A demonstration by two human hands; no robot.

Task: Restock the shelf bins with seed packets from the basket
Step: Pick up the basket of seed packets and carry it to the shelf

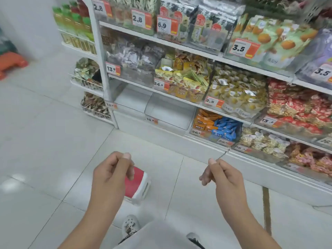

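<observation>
Bright, even overhead light washes out the white floor tiles (45, 141), which show soft glare patches at the left. Shadows are faint. The whole view is slightly soft, and the shelves (179, 45) bow and tilt with wide-angle distortion toward the edges.
</observation>
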